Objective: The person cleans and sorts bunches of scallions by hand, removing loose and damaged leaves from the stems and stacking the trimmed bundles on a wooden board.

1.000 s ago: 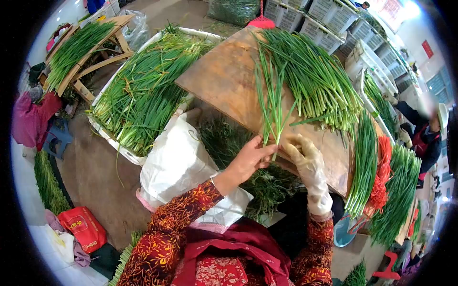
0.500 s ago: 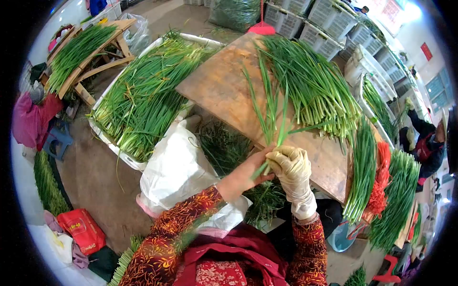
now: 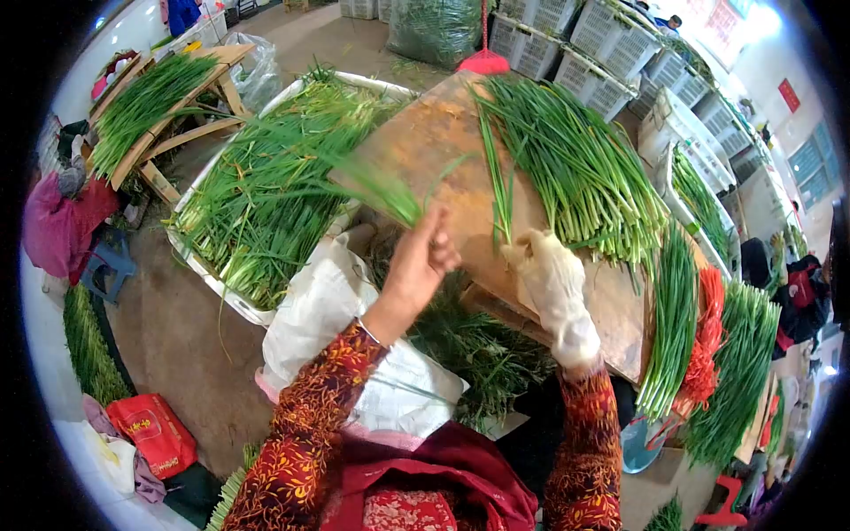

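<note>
My bare left hand [image 3: 418,264] is closed around the lower ends of a small bunch of garlic chives [image 3: 385,192], which is smeared by motion and points up and left. My right hand [image 3: 544,270], in a pale glove, hovers over the near edge of the wooden board [image 3: 403,146]. Its fingers are curled at the bottom ends of a few chive stalks [image 3: 498,190] that extend away along the board. Beside them, on the board's right part, lies a large pile of chives [image 3: 575,168] with pale stems toward me.
A white crate of chives [image 3: 266,177] stands left of the board, with a white sack [image 3: 323,305] before it. Dark leaf scraps [image 3: 478,358] lie below. Chive bundles [image 3: 668,327] and red ties [image 3: 706,332] are at right. Stacked crates [image 3: 611,44] stand behind; people are at both sides.
My hands, together before, are now apart. The left has moved left and up with a bunch of chives; the right has shifted slightly right, with a few stalks at its fingertips.
</note>
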`<state>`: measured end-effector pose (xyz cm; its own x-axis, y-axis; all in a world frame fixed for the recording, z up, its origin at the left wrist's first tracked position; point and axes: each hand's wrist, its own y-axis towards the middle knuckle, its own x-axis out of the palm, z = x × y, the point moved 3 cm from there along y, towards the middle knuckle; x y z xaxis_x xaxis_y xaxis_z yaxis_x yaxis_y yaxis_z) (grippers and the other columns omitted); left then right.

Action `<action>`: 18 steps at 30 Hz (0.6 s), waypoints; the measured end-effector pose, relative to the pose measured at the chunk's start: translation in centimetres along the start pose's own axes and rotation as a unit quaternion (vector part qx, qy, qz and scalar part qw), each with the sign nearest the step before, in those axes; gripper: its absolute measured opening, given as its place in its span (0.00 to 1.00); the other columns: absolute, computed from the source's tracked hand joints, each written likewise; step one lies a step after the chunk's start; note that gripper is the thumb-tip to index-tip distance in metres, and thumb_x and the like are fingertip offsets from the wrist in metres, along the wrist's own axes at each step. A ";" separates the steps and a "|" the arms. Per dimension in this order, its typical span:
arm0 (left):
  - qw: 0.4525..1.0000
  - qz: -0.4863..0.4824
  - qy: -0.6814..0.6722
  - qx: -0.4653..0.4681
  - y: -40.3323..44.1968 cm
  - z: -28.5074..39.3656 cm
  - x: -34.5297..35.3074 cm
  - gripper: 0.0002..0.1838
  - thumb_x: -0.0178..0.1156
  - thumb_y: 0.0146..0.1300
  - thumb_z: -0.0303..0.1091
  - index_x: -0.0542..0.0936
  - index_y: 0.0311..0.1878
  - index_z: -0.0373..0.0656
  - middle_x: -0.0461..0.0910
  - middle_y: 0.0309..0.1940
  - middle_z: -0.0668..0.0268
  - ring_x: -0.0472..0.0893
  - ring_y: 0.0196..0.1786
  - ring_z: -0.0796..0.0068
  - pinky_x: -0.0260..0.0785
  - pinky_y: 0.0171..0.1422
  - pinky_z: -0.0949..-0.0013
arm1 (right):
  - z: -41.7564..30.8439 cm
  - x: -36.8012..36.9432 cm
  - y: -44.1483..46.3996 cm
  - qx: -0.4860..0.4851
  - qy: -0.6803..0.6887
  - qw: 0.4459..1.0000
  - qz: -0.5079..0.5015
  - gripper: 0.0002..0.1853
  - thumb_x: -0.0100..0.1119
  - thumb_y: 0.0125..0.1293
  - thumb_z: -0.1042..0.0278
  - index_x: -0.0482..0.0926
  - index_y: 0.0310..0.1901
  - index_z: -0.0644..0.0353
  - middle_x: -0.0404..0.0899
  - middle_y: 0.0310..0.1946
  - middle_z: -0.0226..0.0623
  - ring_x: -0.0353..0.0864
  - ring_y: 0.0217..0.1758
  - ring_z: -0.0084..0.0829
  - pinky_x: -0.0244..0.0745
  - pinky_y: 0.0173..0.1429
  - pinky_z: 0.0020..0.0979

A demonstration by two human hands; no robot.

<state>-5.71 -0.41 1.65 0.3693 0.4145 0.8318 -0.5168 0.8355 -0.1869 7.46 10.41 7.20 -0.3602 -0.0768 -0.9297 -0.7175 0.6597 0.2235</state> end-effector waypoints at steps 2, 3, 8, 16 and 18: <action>0.998 -0.025 0.030 -0.053 0.0 -1.9 -0.5 0.13 0.52 0.64 0.42 0.70 0.44 0.43 0.59 0.19 0.78 0.57 0.21 0.87 0.55 0.27 0.80 | 1.3 2.8 2.1 -0.009 -0.038 0.999 0.014 0.13 0.59 0.54 0.55 0.77 0.30 0.56 0.77 0.30 0.41 0.78 0.30 0.41 0.72 0.32 0.37; 0.996 -0.031 0.044 -0.073 -0.2 -2.5 -0.3 0.13 0.52 0.64 0.41 0.70 0.45 0.43 0.60 0.20 0.79 0.57 0.21 0.87 0.55 0.27 0.80 | 1.2 3.5 2.7 -0.017 -0.076 0.997 0.026 0.13 0.59 0.53 0.54 0.77 0.31 0.56 0.77 0.31 0.41 0.78 0.30 0.42 0.72 0.33 0.37; 0.993 -0.047 0.049 -0.100 -0.6 -3.9 1.0 0.14 0.53 0.63 0.41 0.70 0.46 0.43 0.64 0.25 0.77 0.58 0.22 0.89 0.55 0.26 0.80 | 1.5 2.0 1.0 0.099 0.177 0.979 -0.010 0.11 0.58 0.55 0.62 0.78 0.32 0.61 0.79 0.23 0.39 0.79 0.29 0.33 0.71 0.33 0.31; 0.980 -0.071 0.158 -0.097 -1.3 -5.2 2.5 0.11 0.58 0.60 0.43 0.74 0.35 0.45 0.62 0.18 0.81 0.57 0.17 0.89 0.52 0.21 0.81 | 0.6 1.4 -4.4 0.161 0.566 0.809 0.010 0.06 0.57 0.60 0.70 0.75 0.35 0.63 0.76 0.29 0.28 0.72 0.31 0.17 0.69 0.36 0.19; 0.979 -0.073 0.166 -0.090 -1.3 -5.3 2.2 0.12 0.58 0.59 0.43 0.74 0.36 0.44 0.63 0.19 0.81 0.57 0.17 0.90 0.51 0.21 0.81 | 0.6 0.9 -5.5 0.148 0.569 0.809 0.011 0.05 0.56 0.60 0.70 0.75 0.34 0.63 0.75 0.28 0.27 0.71 0.31 0.16 0.68 0.37 0.19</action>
<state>-0.12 1.34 0.91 0.6746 0.3561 0.6466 -0.3073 0.9319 -0.1926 11.47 7.15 4.95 -0.8067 -0.5907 -0.0177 -0.5908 0.8068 -0.0001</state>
